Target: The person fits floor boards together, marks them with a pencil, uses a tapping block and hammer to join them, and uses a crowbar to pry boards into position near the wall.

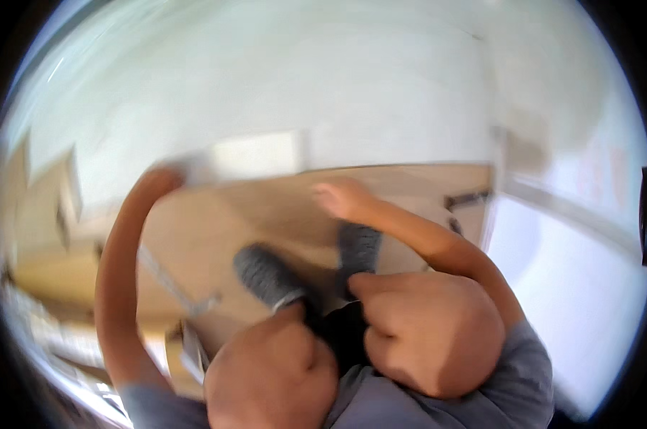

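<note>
My left hand, smeared by motion, is at the grey end of a pale rectangular piece in front of the wall's foot. Its fingers seem closed round that end, though blur hides their exact grip. The piece lies level, its kind too blurred to name. To the right of it, apart from it, my right hand hangs over the brown sheet with its fingers curled in and nothing visible in them.
A pale wall rises ahead. Brown cardboard-like sheet covers the floor under my grey shoes. Cardboard pieces stand at the left. A dark thin item lies at the right, near a white panel.
</note>
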Demonstrator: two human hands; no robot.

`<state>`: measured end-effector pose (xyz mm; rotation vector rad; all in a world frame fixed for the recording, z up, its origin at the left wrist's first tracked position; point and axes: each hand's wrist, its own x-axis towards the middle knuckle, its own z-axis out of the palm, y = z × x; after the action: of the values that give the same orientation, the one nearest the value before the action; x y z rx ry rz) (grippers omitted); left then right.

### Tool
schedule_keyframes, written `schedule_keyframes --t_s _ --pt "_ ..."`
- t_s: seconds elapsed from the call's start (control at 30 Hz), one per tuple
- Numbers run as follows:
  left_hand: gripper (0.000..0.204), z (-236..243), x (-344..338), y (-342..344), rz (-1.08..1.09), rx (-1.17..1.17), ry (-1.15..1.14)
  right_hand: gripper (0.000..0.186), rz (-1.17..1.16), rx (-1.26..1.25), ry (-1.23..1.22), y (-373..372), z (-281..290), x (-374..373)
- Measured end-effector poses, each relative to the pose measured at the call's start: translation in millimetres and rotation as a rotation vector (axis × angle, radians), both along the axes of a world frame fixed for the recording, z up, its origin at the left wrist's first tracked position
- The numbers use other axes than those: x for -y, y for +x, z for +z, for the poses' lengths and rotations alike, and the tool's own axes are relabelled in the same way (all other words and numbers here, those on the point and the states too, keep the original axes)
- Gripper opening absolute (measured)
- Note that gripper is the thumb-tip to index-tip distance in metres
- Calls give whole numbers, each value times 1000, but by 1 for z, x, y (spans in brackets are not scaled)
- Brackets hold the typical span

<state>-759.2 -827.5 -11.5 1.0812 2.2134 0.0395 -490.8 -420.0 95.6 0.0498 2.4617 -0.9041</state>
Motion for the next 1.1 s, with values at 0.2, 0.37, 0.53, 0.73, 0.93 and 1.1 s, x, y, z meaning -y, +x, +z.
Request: schedule_keyframes --t_s 0.2,0.37,0.53,0.73,0.93,1.1 --pt "10 -10 84 34 -190 -1 123 56 278 -651 71 -49 -59 60" --pt "4 38 63 51 -119 -60 152 68 378 -673 162 -69 -55 83" --pt "1 14 79 56 159 -54 188 69 464 -608 253 -92 -68 80" --pt "15 38 91 114 604 58 131 82 275 -607 236 -110 -33 69" --pt "18 36 125 183 684 93 233 86 -270 -409 143 19 -40 -15" --pt "27 31 123 203 937 197 162 92 -602 -320 327 158 -37 -57"
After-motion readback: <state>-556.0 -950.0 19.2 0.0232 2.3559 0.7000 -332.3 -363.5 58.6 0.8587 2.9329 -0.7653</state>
